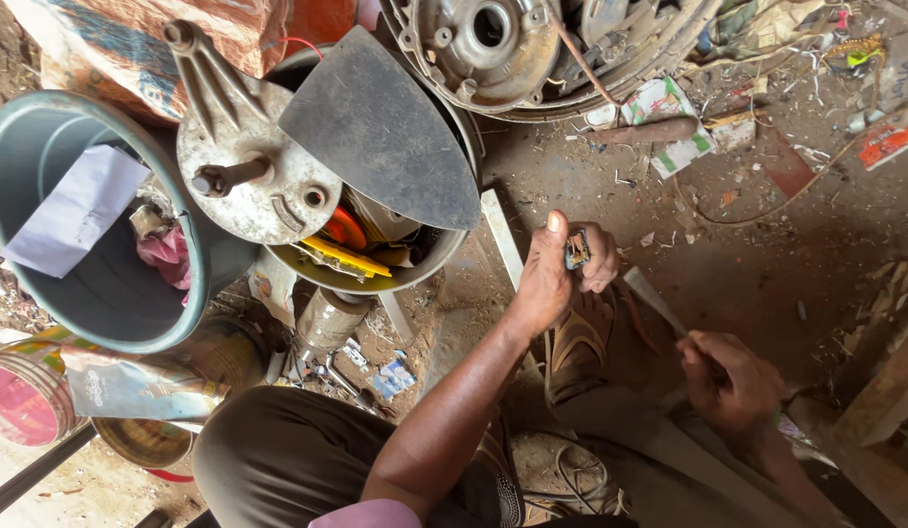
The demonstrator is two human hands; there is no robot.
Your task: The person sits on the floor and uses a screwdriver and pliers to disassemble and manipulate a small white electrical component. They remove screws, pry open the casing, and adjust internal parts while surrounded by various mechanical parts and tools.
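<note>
Small part (577, 249) half hidden in left grip (561, 269)

Grey-green bucket (43, 137), dark grey iron soleplate (380, 132), pink-lidded tin (19, 401).

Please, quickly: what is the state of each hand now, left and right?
Left hand: closed, holding a small metal part between the fingers.
Right hand: closed around a thin tool.

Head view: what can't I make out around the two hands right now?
- Small part in the left hand: fingers cover most of it; too small to identify.
- Tool in the right hand: handle hidden in the fist, tip blurred.
- Grey bucket: left side cut off by the frame edge.
</note>
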